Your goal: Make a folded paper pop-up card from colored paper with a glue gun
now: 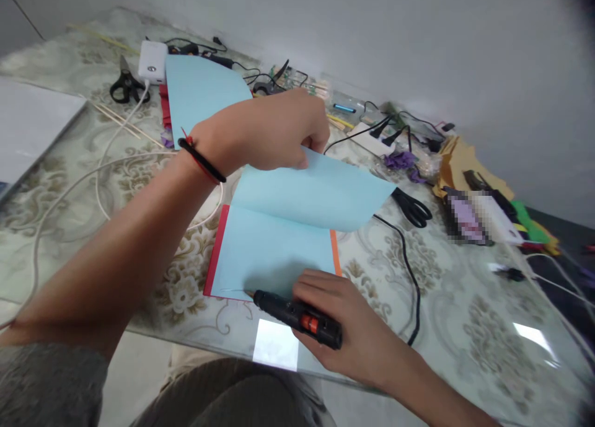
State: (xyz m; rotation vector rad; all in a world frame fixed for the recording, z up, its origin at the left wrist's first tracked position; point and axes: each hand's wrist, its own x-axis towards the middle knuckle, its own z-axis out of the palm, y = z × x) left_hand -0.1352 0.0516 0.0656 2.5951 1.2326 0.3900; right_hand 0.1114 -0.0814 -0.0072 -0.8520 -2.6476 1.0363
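One folded light-blue sheet, edged by a red strip and an orange strip, lay near the patterned table's front edge. Your left hand pinched its raised flap nearly closed, apparently keeping it off the tip. Your right hand was wrapped around a black tool, angled so its tip met the sheet's near edge, probably for close control. Your palm hid part of its grip. The flap covered the blades of the black-handled scissors; where the black cord ended was unclear. Farther right, a pixelated patch was unreadable.
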